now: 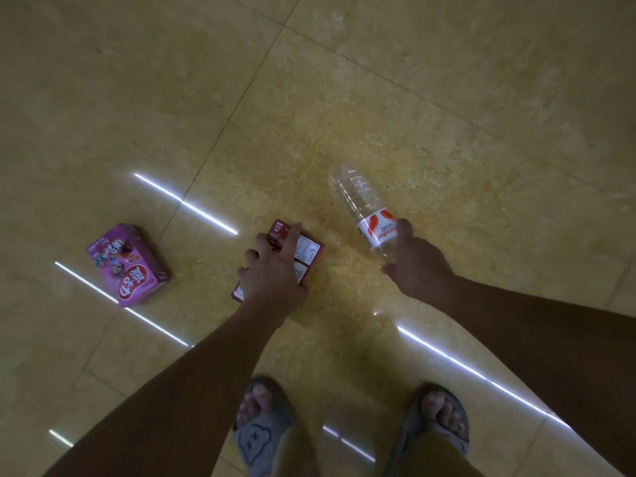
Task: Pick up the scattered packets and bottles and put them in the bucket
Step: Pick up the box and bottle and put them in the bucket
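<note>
Dim, yellowish, soft all over, with thin white glare streaks [186, 203] across the glossy floor [447, 98] and wide-angle bending toward darker edges.

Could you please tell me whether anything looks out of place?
Three things litter the floor: a pink packet, a red packet under the left hand, and a clear bottle lying sideways, gripped by the right hand.

I count two packets: a red packet [309, 253] under the fingers of my left hand [272, 275], and a pink packet [129, 266] well to the left of those fingers. One bottle [364, 204], touching my right hand [420, 266] at the thumb. Two hands, two slippers [256, 442] nearer me than any finger.
</note>
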Motion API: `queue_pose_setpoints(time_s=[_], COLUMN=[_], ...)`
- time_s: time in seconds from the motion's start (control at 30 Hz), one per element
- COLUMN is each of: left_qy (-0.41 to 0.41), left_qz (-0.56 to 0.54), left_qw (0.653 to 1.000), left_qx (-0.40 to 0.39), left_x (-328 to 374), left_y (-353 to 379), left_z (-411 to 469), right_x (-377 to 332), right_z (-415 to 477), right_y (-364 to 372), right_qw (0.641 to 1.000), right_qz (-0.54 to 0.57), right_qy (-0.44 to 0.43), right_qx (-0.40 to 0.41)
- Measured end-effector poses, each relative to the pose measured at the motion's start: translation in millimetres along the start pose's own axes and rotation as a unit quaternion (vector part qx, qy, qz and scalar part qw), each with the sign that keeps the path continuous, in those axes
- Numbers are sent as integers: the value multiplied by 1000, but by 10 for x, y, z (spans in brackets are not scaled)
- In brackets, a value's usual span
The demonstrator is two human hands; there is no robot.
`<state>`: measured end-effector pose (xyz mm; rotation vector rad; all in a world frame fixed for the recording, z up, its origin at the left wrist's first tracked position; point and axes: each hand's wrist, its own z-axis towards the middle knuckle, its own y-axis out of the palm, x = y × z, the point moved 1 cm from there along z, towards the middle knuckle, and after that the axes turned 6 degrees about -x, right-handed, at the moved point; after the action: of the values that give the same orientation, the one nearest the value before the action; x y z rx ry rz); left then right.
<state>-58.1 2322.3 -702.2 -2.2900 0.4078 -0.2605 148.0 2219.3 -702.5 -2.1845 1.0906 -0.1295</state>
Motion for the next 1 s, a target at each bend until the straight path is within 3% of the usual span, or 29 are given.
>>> queue_pose_setpoints(time_s=[0.43,0.8,1.0], left_qy=[46,112,153], left_qz=[-102,-152,-182], left_qw=[994,980,961], left_qx=[-1,57,139], left_x=[35,-3,-69], left_y=[-1272,-2641,-3596], left_z=[-1353,-2756,-3186], right_x=[-611,-1339,-1765], right_z=[-1328,-2814,-3478], right_y=[-1026,-2224,-2957], right_qw=[992,989,986], right_qz=[-5,-86,-92], right_qy=[-40,-105,-134], right_qx=[-122,-52,-21])
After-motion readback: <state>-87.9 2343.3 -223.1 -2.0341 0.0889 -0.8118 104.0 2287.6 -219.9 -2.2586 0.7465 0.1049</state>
